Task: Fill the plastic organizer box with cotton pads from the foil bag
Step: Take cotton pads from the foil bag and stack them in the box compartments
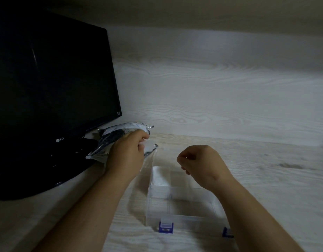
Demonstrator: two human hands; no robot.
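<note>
While my left hand (pixel 128 153) grips the foil bag (pixel 117 136), lying just up-left of the organizer box (pixel 182 218), my right hand (pixel 202 164) hovers curled above the box; whether it holds anything I cannot tell. Its far-left compartment holds cotton pads (pixel 159 176). Pale wood-grain tabletop (pixel 266 179), LG monitor (pixel 48 79) at left.
</note>
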